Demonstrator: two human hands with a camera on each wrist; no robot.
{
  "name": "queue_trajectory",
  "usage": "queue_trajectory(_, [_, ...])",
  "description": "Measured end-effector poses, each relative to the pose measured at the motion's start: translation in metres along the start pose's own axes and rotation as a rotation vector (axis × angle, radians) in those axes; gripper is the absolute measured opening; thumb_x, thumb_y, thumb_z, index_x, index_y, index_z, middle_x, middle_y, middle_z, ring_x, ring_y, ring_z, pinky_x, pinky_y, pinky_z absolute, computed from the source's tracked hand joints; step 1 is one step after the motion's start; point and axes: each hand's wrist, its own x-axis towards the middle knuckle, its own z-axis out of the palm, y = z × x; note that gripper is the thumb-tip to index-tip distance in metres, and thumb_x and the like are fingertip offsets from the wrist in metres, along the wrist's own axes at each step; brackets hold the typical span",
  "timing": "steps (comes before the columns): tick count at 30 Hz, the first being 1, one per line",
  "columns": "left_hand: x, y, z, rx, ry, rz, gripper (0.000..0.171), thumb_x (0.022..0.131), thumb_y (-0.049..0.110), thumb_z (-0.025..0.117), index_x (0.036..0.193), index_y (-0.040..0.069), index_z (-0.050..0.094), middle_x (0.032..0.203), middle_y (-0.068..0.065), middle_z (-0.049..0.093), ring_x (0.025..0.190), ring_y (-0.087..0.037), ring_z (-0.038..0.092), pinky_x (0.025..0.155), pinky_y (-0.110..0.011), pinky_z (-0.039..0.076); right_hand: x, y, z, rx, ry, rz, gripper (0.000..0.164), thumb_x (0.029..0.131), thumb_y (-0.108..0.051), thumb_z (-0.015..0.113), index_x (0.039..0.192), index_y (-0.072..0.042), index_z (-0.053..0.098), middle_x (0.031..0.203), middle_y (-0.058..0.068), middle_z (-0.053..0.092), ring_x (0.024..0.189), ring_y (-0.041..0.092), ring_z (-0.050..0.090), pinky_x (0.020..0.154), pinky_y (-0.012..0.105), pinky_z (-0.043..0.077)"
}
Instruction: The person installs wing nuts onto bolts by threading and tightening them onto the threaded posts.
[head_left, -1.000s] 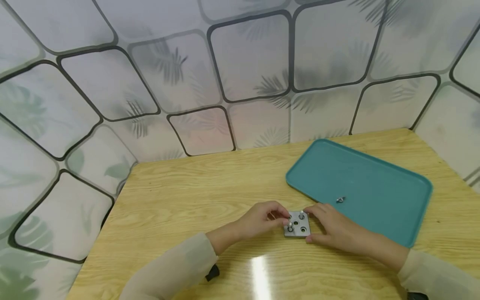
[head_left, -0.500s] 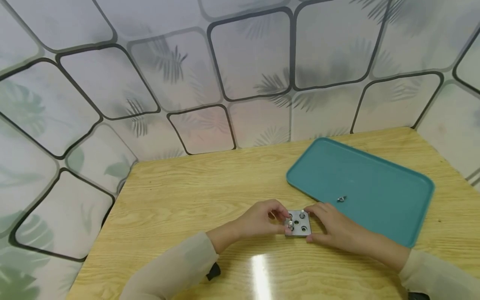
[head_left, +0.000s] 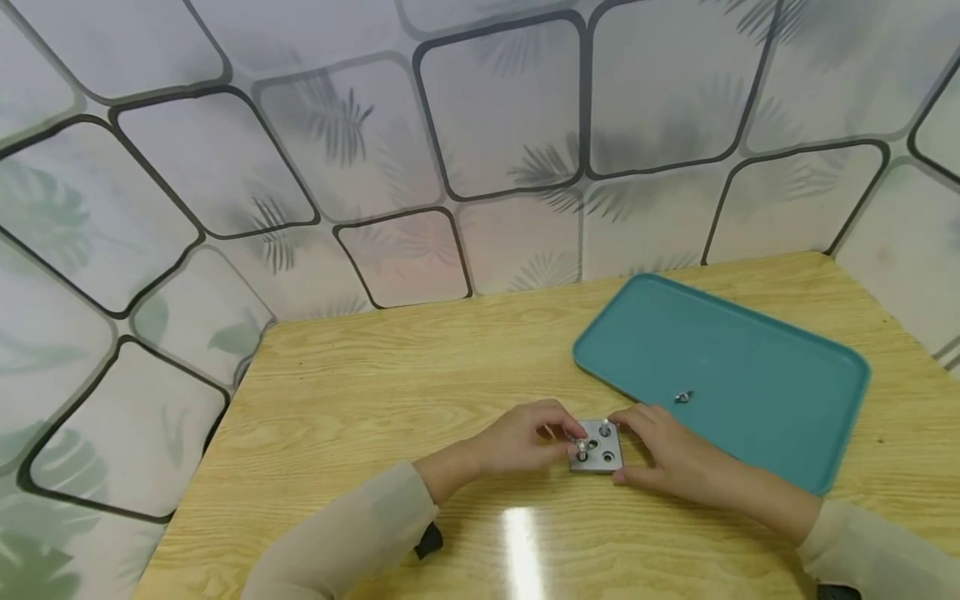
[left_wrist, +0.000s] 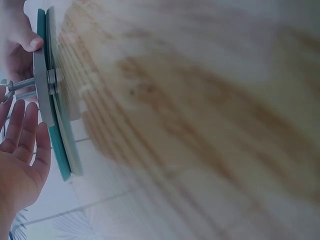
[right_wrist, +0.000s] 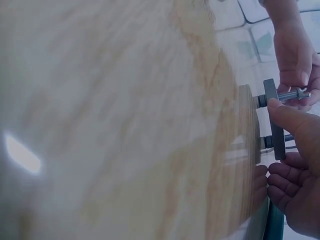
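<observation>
A square metal plate (head_left: pixel 595 464) with several holes lies on the table, raised slightly on the bolt heads beneath it in the right wrist view. Two threaded bolts stand up through it: one at the near left, the other bolt (head_left: pixel 606 428) at the far right. My left hand (head_left: pixel 517 437) pinches a wing nut (right_wrist: pixel 303 93) at the top of the near-left bolt between thumb and fingertips. My right hand (head_left: pixel 667 454) holds the plate by its right side, thumb at the near corner and fingers at the far one.
Behind my right hand a teal tray (head_left: pixel 750 358) rests on the wooden table (head_left: pixel 390 375). A second wing nut (head_left: pixel 683 397) lies on the tray near its front edge. A patterned curtain (head_left: pixel 510 125) rises at the back of the table.
My left thumb and fingertips have shifted slightly about the wing nut, the thumb dipping towards me and then coming back. The right hand and the plate have stayed in place.
</observation>
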Motion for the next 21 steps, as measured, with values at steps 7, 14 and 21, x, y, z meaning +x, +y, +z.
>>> queue_trajectory(7, [-0.0004, -0.0015, -0.0003, -0.01, 0.046, -0.041, 0.019, 0.091, 0.015, 0.064, 0.108, 0.006, 0.066, 0.104, -0.002, 0.065, 0.09, 0.0, 0.056, 0.08, -0.017, 0.048, 0.0006, 0.0002, -0.0012, 0.015, -0.004, -0.005, 0.069, 0.081, -0.045, 0.072, 0.127, 0.0, 0.05, 0.123, 0.014, 0.055, 0.112, 0.033, 0.05, 0.091, 0.052, 0.045])
queue_trajectory(14, [0.0016, -0.0007, 0.0009, -0.01, 0.125, -0.109, 0.013, 0.087, 0.016, 0.07, 0.097, 0.008, 0.065, 0.096, -0.001, 0.066, 0.085, -0.003, 0.057, 0.078, -0.018, 0.048, 0.0009, 0.0012, -0.0012, 0.014, 0.001, -0.017, 0.069, 0.081, -0.046, 0.071, 0.128, 0.0, 0.05, 0.123, 0.014, 0.054, 0.113, 0.032, 0.049, 0.091, 0.051, 0.045])
queue_trajectory(21, [0.0011, -0.0002, 0.001, -0.042, 0.096, -0.096, 0.008, 0.089, 0.014, 0.067, 0.096, 0.009, 0.065, 0.096, -0.001, 0.065, 0.086, -0.002, 0.056, 0.079, -0.018, 0.048, 0.001, 0.002, -0.0002, 0.014, 0.006, -0.022, 0.068, 0.081, -0.045, 0.072, 0.127, 0.001, 0.05, 0.123, 0.014, 0.055, 0.113, 0.032, 0.05, 0.091, 0.05, 0.045])
